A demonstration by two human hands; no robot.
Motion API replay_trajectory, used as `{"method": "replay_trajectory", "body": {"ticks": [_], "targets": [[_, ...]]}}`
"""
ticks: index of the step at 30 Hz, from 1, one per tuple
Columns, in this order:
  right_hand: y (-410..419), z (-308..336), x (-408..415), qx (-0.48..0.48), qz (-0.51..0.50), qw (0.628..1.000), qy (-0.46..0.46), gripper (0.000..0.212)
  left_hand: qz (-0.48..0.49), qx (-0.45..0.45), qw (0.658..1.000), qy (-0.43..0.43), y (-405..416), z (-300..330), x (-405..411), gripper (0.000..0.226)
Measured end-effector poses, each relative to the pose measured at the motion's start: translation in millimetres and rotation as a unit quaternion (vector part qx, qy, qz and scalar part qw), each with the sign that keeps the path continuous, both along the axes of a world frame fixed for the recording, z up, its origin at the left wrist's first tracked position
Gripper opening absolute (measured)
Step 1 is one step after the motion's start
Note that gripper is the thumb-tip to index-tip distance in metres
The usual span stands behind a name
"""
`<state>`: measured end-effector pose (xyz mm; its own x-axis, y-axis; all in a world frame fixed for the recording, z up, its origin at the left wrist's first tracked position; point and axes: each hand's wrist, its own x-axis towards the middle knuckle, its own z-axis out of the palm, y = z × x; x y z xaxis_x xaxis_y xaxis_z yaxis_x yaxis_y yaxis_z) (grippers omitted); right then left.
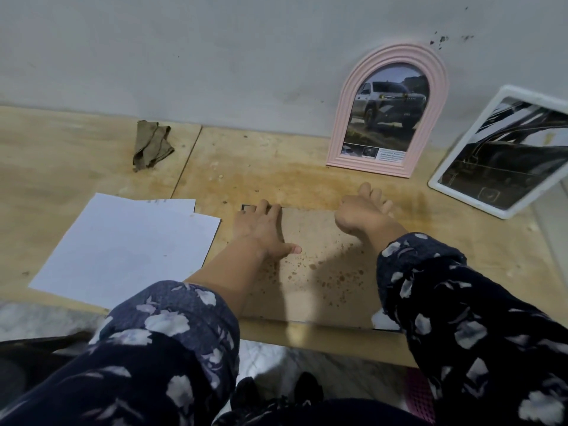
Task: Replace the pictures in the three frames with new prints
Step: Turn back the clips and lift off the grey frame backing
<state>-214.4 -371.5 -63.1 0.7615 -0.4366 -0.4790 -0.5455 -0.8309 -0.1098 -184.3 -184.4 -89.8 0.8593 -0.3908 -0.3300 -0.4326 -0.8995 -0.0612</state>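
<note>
— Where is the frame that the person works on?

— It lies face down on the bench, close to the near edge. Only its brown backing board shows, with dark spots on it, and a black corner of the frame at the far left.

— And the fingers?

— The left hand lies flat on the far left part of the board. Its fingers are spread and reach to the far edge, and the thumb points to the right on the board. The right hand is at the far right corner of the board. Its fingers are curled there, but I cannot tell if they pinch something.

— What else is on the bench?

— White sheets lie left of the board, just beside it. A pink arched frame with a truck picture leans on the wall, and a white frame stands tilted to its right. A crumpled cloth lies near the wall, well apart from the hands.
</note>
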Motion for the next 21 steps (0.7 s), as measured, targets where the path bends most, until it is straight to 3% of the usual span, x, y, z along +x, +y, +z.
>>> {"method": "replay_trajectory", "body": {"ticks": [11, 16, 21], "targets": [[50.7, -11.3, 30.9, 0.062, 0.024, 0.998, -0.014, 0.046, 0.008, -0.055, 0.998, -0.006, 7.0, -0.6, 0.4, 0.109], [61.7, -17.1, 38.4, 0.09, -0.001, 0.996, -0.009, 0.043, -0.009, -0.024, 1.0, 0.018, 9.4, 6.0, 2.9, 0.117], [54.4, -24.7, 36.5, 0.124, 0.002, 0.992, -0.013, 0.026, -0.01, 0.027, 0.999, 0.039, 3.9, 15.9, 7.8, 0.121]]}}
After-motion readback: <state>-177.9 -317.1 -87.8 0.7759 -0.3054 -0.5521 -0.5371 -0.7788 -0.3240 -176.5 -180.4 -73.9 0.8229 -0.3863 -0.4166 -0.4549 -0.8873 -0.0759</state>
